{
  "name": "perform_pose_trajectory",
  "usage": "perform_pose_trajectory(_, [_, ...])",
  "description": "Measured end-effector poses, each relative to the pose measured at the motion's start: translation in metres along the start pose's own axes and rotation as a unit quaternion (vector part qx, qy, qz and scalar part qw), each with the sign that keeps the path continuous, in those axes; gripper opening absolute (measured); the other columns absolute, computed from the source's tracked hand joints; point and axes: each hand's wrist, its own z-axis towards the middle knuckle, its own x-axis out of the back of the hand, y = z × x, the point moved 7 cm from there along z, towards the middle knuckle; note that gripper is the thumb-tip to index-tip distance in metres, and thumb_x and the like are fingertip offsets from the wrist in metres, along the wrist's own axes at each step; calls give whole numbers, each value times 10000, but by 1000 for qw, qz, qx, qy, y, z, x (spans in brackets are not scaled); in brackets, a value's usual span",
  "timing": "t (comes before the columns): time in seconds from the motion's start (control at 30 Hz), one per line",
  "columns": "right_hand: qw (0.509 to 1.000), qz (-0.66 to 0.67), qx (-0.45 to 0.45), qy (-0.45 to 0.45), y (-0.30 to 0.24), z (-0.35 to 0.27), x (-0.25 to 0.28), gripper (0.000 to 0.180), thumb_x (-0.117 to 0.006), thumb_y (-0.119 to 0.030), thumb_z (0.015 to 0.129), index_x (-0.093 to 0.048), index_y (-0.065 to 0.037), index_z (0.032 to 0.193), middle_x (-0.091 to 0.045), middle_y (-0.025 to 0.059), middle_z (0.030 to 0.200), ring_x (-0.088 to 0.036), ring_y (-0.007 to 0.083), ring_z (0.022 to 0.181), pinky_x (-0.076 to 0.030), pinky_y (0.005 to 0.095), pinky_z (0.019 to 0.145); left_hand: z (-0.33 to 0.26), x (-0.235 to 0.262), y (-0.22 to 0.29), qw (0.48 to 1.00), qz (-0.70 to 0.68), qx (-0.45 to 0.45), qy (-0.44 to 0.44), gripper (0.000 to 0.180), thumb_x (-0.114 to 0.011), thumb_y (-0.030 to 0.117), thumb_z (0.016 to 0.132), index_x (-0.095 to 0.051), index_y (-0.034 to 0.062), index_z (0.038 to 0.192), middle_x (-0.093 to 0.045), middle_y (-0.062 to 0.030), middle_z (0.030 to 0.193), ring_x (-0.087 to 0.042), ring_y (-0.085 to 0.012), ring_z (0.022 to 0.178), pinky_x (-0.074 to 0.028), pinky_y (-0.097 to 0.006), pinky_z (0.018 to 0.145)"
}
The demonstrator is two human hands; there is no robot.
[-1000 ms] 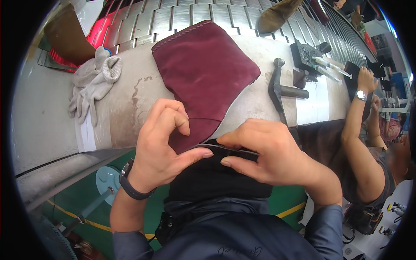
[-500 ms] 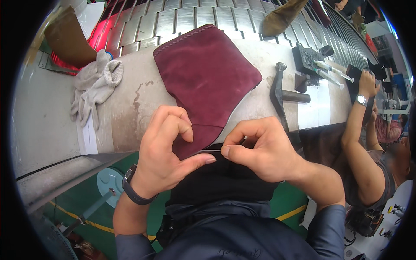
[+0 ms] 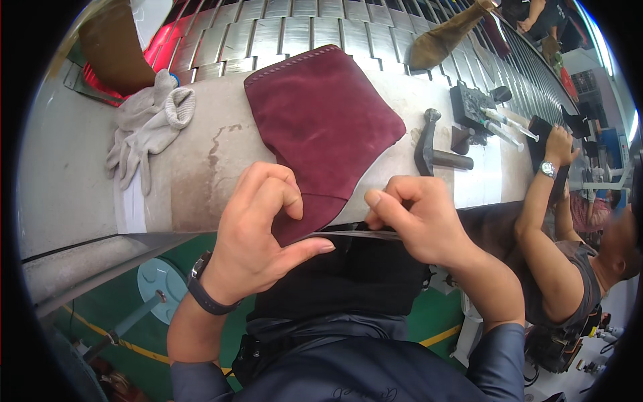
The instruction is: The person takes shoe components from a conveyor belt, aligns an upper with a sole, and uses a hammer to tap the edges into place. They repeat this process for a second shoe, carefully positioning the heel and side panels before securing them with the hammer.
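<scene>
A burgundy suede-like boot upper (image 3: pixel 325 124) lies on the bench edge, its stitched top pointing away and its narrow toe end toward me. My left hand (image 3: pixel 258 221) is closed on that toe end, fingers curled above it and thumb along its lower edge. A thin pale strip (image 3: pixel 362 234) stretches from this edge toward my right hand (image 3: pixel 425 218). The right hand is closed, thumb against the curled forefinger, just right of the toe. The strip's far end disappears under the right hand.
Grey knitted gloves (image 3: pixel 147 127) lie at the left. To the right are a hammer (image 3: pixel 452 160), a black block (image 3: pixel 469 100) and syringes (image 3: pixel 502 134). A brown boot upper (image 3: pixel 442 47) rests on the metal slat conveyor (image 3: pixel 295 33). A co-worker's arm (image 3: pixel 549 254) reaches in at the far right.
My right hand has drawn right and slightly away from the toe edge, and a longer stretch of pale strip shows. The left hand keeps its hold on the toe.
</scene>
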Motion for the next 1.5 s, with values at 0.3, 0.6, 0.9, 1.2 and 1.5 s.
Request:
perform_pose_trajectory(0.3, [968, -69, 207, -124, -57, -2, -10, 112, -776, -59, 917, -781, 27, 990, -779, 145, 809, -790, 249, 731, -612, 346, 698, -1, -1, -3, 1000, -3, 9, -6, 569, -1029, 264, 695, -555, 79, 949, -575, -118, 1088, -588, -269, 977, -511, -366, 882])
perform_pose_trajectory(0.6, [934, -205, 207, -207, -86, 12, -21, 80, -734, -45, 849, -769, 25, 834, -720, 182, 696, -740, 371, 680, -590, 426, 654, -1, 1, -1, 1000, 9, 2, -2, 579, -1034, 266, 679, -555, 75, 941, -571, -118, 1081, -582, -270, 963, -517, -364, 868])
perform_pose_trajectory(0.9, [890, -295, 290, -190, -98, 9, -31, 96, -720, -63, 786, -690, -20, 705, -645, 175, 610, -703, 401, 634, -579, 473, 632, -2, 0, -2, 1000, 10, 16, -8, 582, -1038, 231, 651, -555, 76, 936, -571, -115, 1078, -579, -274, 954, -519, -367, 859])
perform_pose_trajectory(1.2, [914, -261, 278, -139, -75, 1, -22, 74, -713, -71, 745, -657, -25, 728, -630, 157, 620, -660, 390, 589, -548, 465, 601, 0, -2, -2, 1000, -7, 16, -6, 583, -1039, 216, 658, -551, 78, 944, -571, -110, 1085, -584, -261, 964, -513, -362, 879])
perform_pose_trajectory(1.5, [959, -196, 161, -123, -42, 1, -1, 114, -808, -67, 828, -712, -10, 850, -700, 100, 701, -732, 276, 658, -569, 371, 630, -2, 0, -2, 1000, 22, 8, -12, 575, -1034, 227, 669, -550, 81, 943, -572, -106, 1087, -581, -257, 966, -506, -355, 885])
